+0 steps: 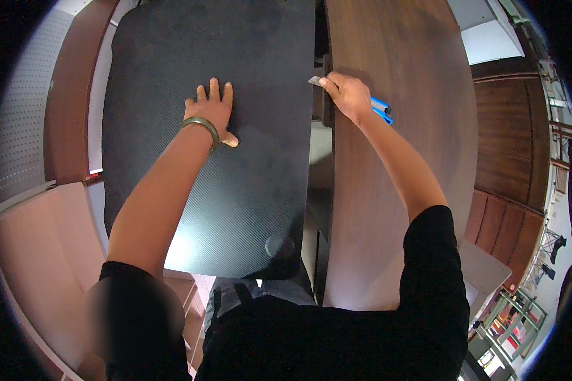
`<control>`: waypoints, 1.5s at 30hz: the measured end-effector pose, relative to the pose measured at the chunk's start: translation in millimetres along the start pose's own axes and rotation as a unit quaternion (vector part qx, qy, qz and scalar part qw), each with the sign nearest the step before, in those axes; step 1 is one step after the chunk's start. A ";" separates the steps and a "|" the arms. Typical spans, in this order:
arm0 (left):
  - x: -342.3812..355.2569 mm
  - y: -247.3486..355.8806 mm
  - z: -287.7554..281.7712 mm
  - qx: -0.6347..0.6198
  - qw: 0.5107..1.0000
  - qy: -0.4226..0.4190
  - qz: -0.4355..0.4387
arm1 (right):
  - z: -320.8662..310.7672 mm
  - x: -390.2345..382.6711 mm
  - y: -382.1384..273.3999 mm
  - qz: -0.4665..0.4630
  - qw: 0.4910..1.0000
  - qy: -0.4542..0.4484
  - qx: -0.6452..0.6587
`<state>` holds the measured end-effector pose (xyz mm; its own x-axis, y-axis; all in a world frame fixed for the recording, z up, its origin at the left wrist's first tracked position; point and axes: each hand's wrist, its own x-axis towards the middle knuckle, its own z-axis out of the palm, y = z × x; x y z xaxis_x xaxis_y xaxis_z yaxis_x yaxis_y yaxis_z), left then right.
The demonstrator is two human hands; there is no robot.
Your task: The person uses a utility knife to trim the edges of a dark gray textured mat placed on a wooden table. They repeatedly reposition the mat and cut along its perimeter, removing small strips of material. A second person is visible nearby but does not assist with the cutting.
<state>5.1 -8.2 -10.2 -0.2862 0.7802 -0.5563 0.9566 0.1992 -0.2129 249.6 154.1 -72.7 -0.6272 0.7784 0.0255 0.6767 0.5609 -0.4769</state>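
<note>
Gripping a blue utility knife (381, 109), blade toward ten o'clock, the right hand (349, 94) sits nearer the right edge (running twelve-to-six!) of the nine-o'clock carbon-weave panel (260, 178), left hand (211, 114) splayed on it.

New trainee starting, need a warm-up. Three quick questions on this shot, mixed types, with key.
1. True or false: the bracelet is on the right wrist.
2. What colour is the part of the tool that shows behind the right hand? A) red B) blue C) yellow
3. Fill in: the left hand lies spread out on the ____ textured top.

Key:
1. False; the bracelet is on the left wrist.
2. B
3. black
</note>
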 end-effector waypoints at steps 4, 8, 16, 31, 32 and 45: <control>0.5 -0.7 0.4 0.005 1.000 0.007 -0.002 | 3.9 -16.5 -1.9 -0.023 1.000 -0.005 -0.010; 1.8 0.8 8.9 0.000 1.000 0.009 -0.005 | 14.8 -32.0 -1.3 -0.046 0.999 0.003 -0.013; 9.3 -2.7 29.3 -0.006 1.000 0.024 -0.005 | 36.6 -54.9 -2.9 -0.056 0.998 0.026 -0.004; -7.2 -8.4 -35.9 -0.010 0.998 0.047 -0.038 | -25.1 -74.3 -30.7 -0.055 0.998 -0.007 0.014; -6.2 -7.0 -37.4 -0.005 0.998 0.044 -0.038 | -25.6 -76.5 -30.6 -0.063 0.998 -0.004 0.013; 18.0 13.6 -7.3 0.020 0.998 0.037 -0.042 | 24.5 -129.2 -14.4 -0.178 0.983 -0.010 0.051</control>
<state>13.3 12.8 -17.2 -0.3599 0.8029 -0.4751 0.9256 0.2432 -0.2901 311.4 38.5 -90.6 -0.8254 0.5320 0.1888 0.3724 0.7646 -0.5261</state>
